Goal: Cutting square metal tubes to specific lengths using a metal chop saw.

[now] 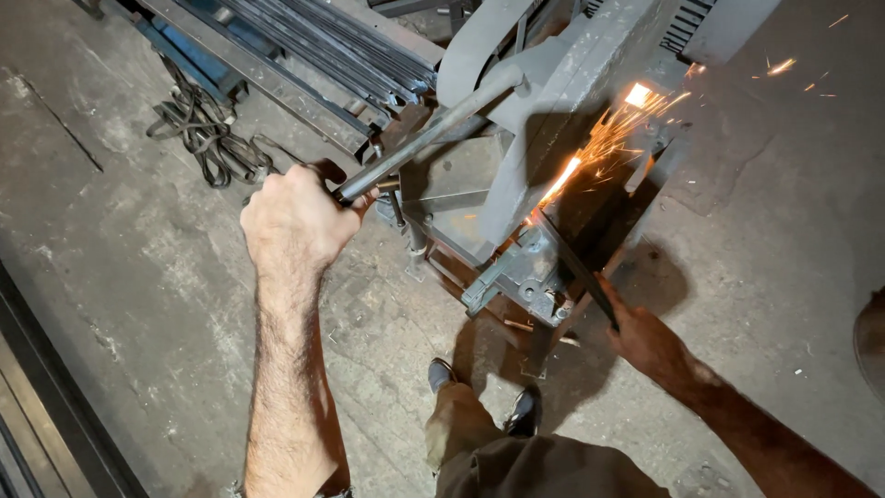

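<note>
Dim workshop light over my arms, bright orange glare from the sparks (599,148), my right hand (645,341) in deep shadow, left hand (295,217) well lit, wide-angle stretching at edges, focus mostly sharp.

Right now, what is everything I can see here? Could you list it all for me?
Cutting saw: one, grey, on a stand, centre.
Sparks: orange, spraying at the blade.
Metal strip: one, dark, clamped in the saw.
Steel bars: a stack, grey, top left.
Cable: one, black, coiled on the floor.
Floor: grey concrete.
Shoes: two, dark, below the stand.
Left hand: gripping the saw handle.
Right hand: holding the strip's end.
</note>
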